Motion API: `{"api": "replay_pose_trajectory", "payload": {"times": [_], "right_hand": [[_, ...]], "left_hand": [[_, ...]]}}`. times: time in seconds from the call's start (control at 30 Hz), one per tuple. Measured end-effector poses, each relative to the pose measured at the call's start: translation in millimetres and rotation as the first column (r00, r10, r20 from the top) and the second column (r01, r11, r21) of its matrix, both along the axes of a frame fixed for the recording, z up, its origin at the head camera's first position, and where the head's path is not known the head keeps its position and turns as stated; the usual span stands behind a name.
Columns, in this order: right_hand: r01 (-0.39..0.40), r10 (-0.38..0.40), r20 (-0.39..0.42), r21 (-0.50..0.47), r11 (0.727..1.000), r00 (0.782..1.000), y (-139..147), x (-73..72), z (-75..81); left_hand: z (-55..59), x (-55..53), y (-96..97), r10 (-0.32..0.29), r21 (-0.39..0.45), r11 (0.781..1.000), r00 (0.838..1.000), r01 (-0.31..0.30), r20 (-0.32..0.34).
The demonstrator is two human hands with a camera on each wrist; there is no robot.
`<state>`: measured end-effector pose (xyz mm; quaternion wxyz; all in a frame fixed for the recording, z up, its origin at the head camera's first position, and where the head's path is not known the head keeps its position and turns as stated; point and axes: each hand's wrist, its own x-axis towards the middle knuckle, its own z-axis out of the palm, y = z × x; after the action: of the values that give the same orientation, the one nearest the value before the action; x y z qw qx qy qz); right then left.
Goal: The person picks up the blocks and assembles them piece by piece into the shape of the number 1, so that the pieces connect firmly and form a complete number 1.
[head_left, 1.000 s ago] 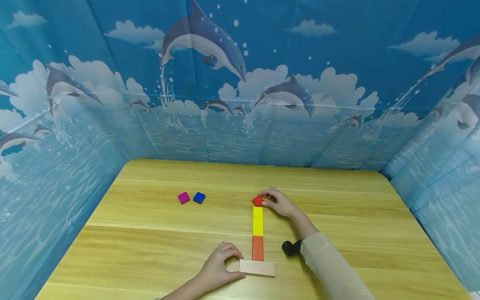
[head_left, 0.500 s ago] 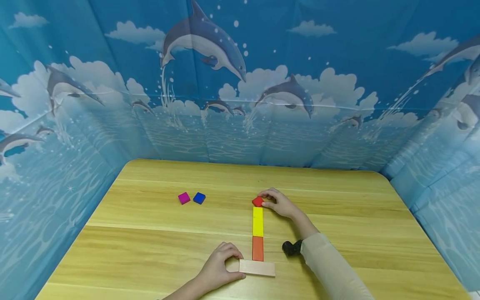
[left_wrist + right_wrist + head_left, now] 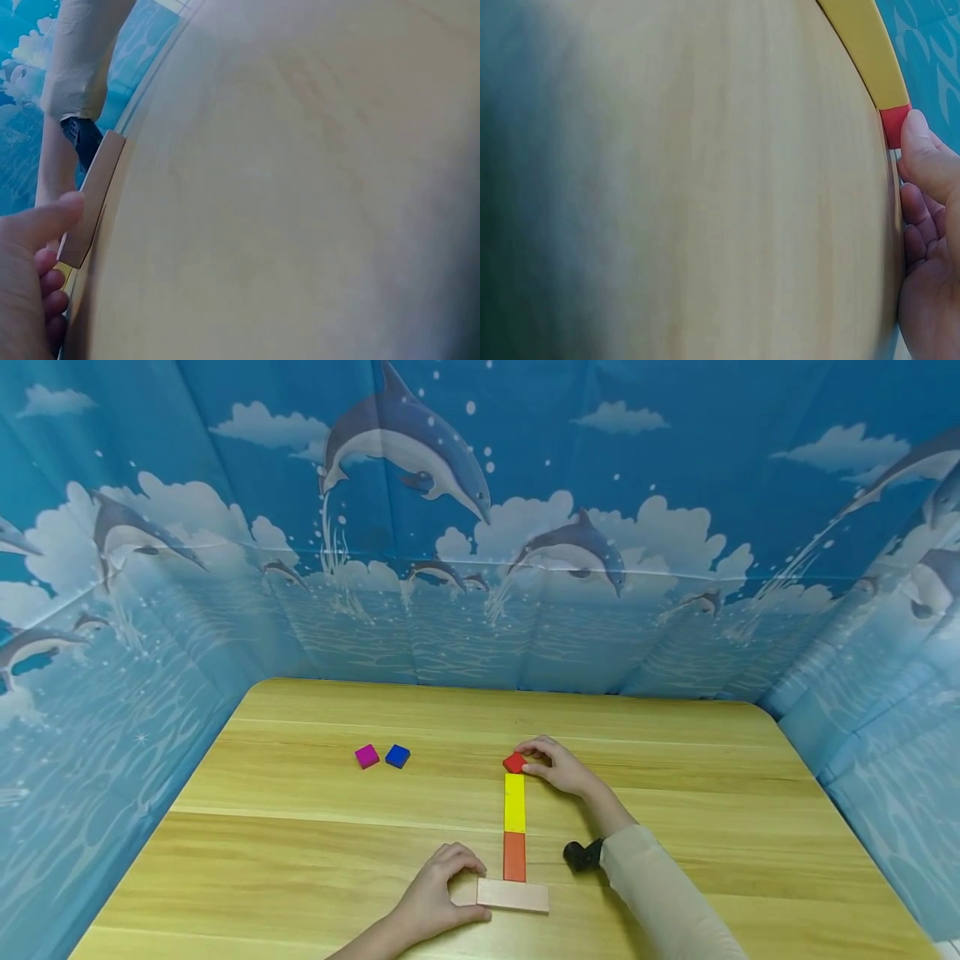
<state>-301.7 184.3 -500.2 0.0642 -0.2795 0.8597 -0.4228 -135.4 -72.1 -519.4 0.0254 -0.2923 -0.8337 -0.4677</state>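
Note:
My left hand point(image 3: 435, 897) pinches the left end of a plain wooden block point(image 3: 513, 896) lying crosswise near the table's front. In the left wrist view the thumb lies along one face of that wooden block point(image 3: 94, 199). From its middle, an orange-red block point(image 3: 514, 857) and then a yellow block point(image 3: 514, 802) run end to end away from me. At the far end sits a small red block point(image 3: 514, 763), turned cornerwise, pinched at its right side by my right hand point(image 3: 558, 767). The right wrist view shows the thumb on the red block point(image 3: 895, 126), right at the yellow block's end.
Two small square blocks, one magenta point(image 3: 367, 756) and one blue point(image 3: 397, 756), lie to the left on the wooden table point(image 3: 300, 860). A black device point(image 3: 582, 856) is at the right wrist. A dolphin-print curtain point(image 3: 450, 635) surrounds the table's back and sides.

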Motion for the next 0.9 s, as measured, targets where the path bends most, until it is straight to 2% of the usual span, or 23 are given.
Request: {"api": "replay_pose_trajectory", "payload": {"times": [0.17,0.3,0.4,0.5,0.53,0.7,0.9], "right_hand": [[0.001,-0.001,-0.006,0.006,1.0,1.0,0.4,0.1,-0.7],[0.004,-0.004,-0.003,0.007,1.0,1.0,-0.1,1.1,-0.4],[0.012,-0.012,0.008,0.006,1.0,1.0,-1.2,1.4,-0.2],[0.017,-0.018,0.015,0.005,1.0,1.0,-2.2,1.0,-0.5],[0.017,-0.017,0.015,0.004,1.0,1.0,-2.3,0.8,-0.6],[0.015,-0.015,0.007,0.01,1.0,1.0,-1.8,1.5,0.1],[0.011,-0.011,0.008,0.009,1.0,1.0,-1.2,2.2,0.5]], "left_hand": [[-2.6,-1.3,-0.9,-0.004,0.095,0.995,0.999,0.008,-0.051],[15.5,2.2,0.1,-0.007,0.134,0.991,0.997,0.018,-0.08],[22.7,0.9,-2.3,-0.016,0.148,0.989,1.0,0.019,-0.027],[13.2,-9.7,-8.6,-0.005,0.161,0.987,1.0,0.004,0.005],[13.6,-13.5,-11.1,0.003,0.164,0.986,1.0,-0.003,0.003],[27.9,-29.4,-23.4,0.121,0.154,0.981,0.992,-0.116,-0.021],[61.7,-38.9,-36.2,0.251,0.171,0.955,0.967,-0.241,-0.036]]}}
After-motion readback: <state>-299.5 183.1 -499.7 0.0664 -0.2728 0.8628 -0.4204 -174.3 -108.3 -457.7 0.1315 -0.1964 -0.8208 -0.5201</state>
